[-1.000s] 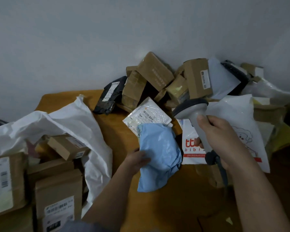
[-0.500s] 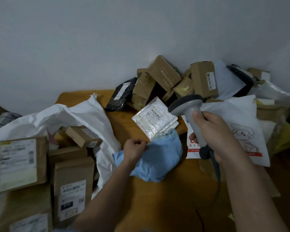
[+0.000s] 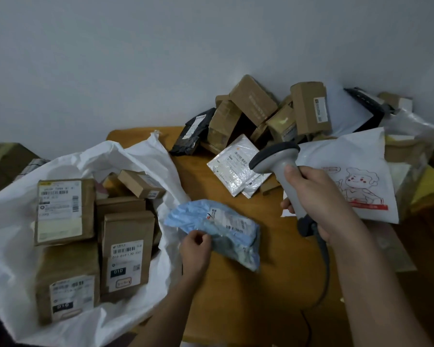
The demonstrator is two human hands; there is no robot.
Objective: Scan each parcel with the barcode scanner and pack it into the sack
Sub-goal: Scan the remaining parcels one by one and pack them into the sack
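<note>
left grip: the left hand [image 3: 195, 249] has its fingers curled tight on the near edge of the blue parcel [image 3: 217, 227], pinching it.
blue parcel: a crumpled soft mailer held just above the tabletop [image 3: 248, 291], label and barcode facing up, its left end touching the rim of the sack [image 3: 145, 161].
right grip: the right hand [image 3: 316, 199] is wrapped round the handle of the barcode scanner [image 3: 276, 156], thumb up along the stem.
scanner: upright, head tilted left, above and to the right of the blue parcel, apart from it; its cable hangs down from the handle.
sack: white, open, on the left, holding several brown boxes [image 3: 125, 249] with labels up.
pile: brown cartons [image 3: 308, 106], a black mailer [image 3: 191, 134] and white mailers [image 3: 233, 166] heaped against the wall behind the scanner.
cartoon bag: a white bag [image 3: 356, 176] with a drawn figure lies just behind the right hand.
</note>
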